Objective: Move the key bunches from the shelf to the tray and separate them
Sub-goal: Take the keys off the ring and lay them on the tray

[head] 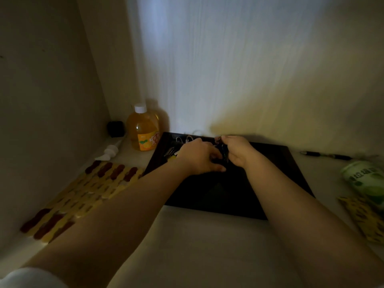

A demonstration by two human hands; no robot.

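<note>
A black tray (276, 173) lies on the white shelf against the back wall. Both my hands are over its far half. My right hand (236, 151) is closed on a dark key bunch (224, 151) that hangs between the two hands. My left hand (199, 157) touches the same bunch from the left, its fingers curled at the keys. More keys with silver rings (182, 142) lie in the tray's far left corner, partly hidden by my left hand. The light is dim, so single keys are hard to make out.
An orange drink bottle (143, 129) stands left of the tray, with a white pump nozzle (109, 152) and a black cube (115, 128) beside it. A yellow and brown mat (83, 194) lies at left. A pen (324, 155), a green can (365, 179) and a patterned card (363, 219) are at right.
</note>
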